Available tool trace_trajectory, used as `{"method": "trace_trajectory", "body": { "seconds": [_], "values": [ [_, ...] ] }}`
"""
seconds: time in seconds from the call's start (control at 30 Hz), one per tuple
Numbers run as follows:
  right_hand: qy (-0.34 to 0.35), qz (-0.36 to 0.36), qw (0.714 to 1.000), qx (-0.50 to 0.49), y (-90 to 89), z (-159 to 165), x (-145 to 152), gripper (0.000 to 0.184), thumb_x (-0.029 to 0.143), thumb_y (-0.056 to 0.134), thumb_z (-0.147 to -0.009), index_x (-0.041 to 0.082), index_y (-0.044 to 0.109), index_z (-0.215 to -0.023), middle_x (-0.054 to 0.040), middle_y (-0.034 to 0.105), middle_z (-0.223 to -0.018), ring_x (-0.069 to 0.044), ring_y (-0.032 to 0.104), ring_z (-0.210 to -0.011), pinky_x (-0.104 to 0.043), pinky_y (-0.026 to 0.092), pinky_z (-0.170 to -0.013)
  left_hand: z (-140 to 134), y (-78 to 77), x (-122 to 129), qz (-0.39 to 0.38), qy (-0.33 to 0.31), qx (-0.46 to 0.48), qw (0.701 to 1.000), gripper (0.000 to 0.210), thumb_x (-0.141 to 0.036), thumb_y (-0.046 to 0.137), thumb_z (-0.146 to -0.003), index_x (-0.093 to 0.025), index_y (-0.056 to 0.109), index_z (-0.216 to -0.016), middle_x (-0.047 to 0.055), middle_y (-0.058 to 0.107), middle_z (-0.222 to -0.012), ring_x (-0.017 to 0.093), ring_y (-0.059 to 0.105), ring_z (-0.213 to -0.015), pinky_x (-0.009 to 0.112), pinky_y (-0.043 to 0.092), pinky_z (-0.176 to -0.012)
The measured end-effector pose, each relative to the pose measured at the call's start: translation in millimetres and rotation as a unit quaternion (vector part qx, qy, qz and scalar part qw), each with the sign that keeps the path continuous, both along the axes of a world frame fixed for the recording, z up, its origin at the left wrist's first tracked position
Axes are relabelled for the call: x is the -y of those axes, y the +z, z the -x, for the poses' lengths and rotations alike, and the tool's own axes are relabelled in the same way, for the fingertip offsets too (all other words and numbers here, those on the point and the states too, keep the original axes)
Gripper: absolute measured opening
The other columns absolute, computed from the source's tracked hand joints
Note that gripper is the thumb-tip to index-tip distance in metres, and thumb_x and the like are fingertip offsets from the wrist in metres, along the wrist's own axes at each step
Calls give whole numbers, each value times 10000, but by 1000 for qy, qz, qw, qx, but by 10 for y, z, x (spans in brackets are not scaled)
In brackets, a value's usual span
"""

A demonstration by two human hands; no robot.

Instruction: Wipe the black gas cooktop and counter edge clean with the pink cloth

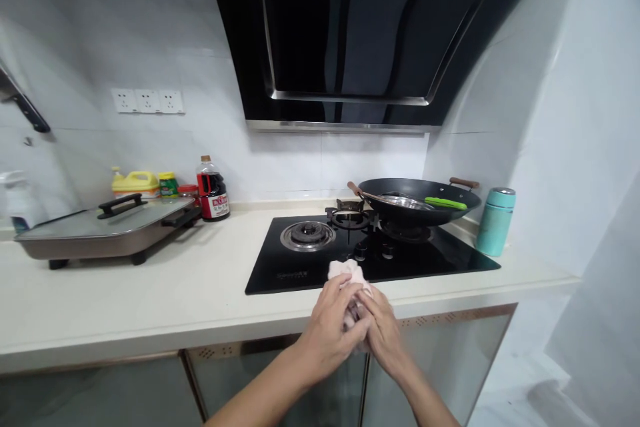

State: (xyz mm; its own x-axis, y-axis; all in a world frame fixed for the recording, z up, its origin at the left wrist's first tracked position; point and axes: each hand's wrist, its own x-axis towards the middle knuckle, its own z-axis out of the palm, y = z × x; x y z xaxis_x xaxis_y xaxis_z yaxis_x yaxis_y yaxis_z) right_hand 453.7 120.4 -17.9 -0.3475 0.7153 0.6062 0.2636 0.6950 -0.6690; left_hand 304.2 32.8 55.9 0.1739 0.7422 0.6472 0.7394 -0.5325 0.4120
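Note:
Both hands are closed around a crumpled pale pink cloth (349, 271) in front of the stove's near edge. My left hand (330, 320) grips it from the left, fingers curled over the top. From the right, my right hand (383, 327) presses against the same cloth. Part of the cloth is hidden between the palms. Just beyond lies a black glass gas stove (300, 272). Its left burner (308, 235) is bare, without a pan support over it. A loose-looking black pan support (351, 219) sits at the back middle.
A black wok (420, 213) with a green-handled utensil (445, 203) in it rests on the right burner. Beside it stands a turquoise flask (496, 221). Leftward are a lidded electric pan (100, 240) and a soy sauce bottle (213, 190). The range hood (345, 40) hangs above.

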Motion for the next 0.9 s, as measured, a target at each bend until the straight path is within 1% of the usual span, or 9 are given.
{"method": "trace_trajectory", "body": {
  "seconds": [0.13,0.2,0.3,0.4,0.5,0.6,0.67,0.77,0.9],
  "values": [
    [139,153,975,-76,39,-80,-100,508,436,445,-983,268,616,-1431,-64,474,-1565,-267,419,-1457,-490,357,-1220,3,-81,-225,120,42,-56,990,820,-549,704,-878,-229,401,-1569,225,365,-1635,379,344,-1524,602,373,-1203],
    [137,178,968,-113,94,-318,-247,470,432,472,-960,263,662,-1355,-66,457,-1580,-271,490,-1400,-477,427,-1168,6,-152,-339,162,66,-82,981,955,-580,748,-828,-236,328,-1613,243,251,-1689,421,257,-1559,636,344,-1201],
    [-21,85,989,-119,187,-792,-612,418,490,464,-965,240,705,-1197,-98,537,-1498,-280,550,-1321,-486,452,-1129,-46,-276,-498,172,128,-117,970,1218,-587,880,-643,-269,256,-1639,255,155,-1713,511,135,-1566,740,268,-1172],
    [-184,-18,983,-12,231,-1154,-1067,472,520,397,-954,195,720,-1067,-151,629,-1348,-303,563,-1281,-505,418,-1145,-191,-397,-603,154,186,-147,959,1409,-581,968,-413,-264,306,-1617,295,251,-1666,611,139,-1518,831,191,-1115],
    [-261,-48,957,115,176,-1276,-1412,547,524,326,-964,163,729,-1049,-181,659,-1276,-319,595,-1227,-501,433,-1117,-436,-475,-636,105,187,-192,958,1267,-547,965,-466,-273,393,-1563,277,401,-1583,577,284,-1465,784,239,-1111],
    [-253,-81,945,193,54,-1283,-1551,577,492,253,-1007,176,723,-1119,-136,689,-1258,-292,611,-1217,-471,426,-1120,-759,-487,-673,32,130,-258,957,958,-509,838,-717,-295,399,-1542,185,528,-1481,438,433,-1368,637,351,-1080],
    [-244,-99,944,197,-23,-1300,-1575,586,453,211,-1012,189,723,-1118,-109,700,-1255,-271,610,-1235,-452,417,-1133,-972,-474,-743,-6,94,-300,949,788,-446,724,-843,-287,391,-1539,140,588,-1380,350,506,-1247,544,399,-1009],
    [-256,-97,944,184,-93,-1353,-1602,582,441,203,-996,207,725,-1104,-85,704,-1263,-262,609,-1250,-446,426,-1131,-1178,-479,-890,-13,107,-327,939,742,-435,709,-843,-235,432,-1502,143,607,-1270,307,530,-1102,500,408,-923],
    [-261,-99,938,203,-115,-1406,-1656,606,454,192,-973,193,722,-1108,-93,705,-1271,-279,612,-1260,-459,442,-1121,-1131,-575,-955,-24,141,-328,934,638,-412,742,-801,-245,545,-1384,149,603,-1267,348,496,-1162,533,384,-955]
  ]
}}
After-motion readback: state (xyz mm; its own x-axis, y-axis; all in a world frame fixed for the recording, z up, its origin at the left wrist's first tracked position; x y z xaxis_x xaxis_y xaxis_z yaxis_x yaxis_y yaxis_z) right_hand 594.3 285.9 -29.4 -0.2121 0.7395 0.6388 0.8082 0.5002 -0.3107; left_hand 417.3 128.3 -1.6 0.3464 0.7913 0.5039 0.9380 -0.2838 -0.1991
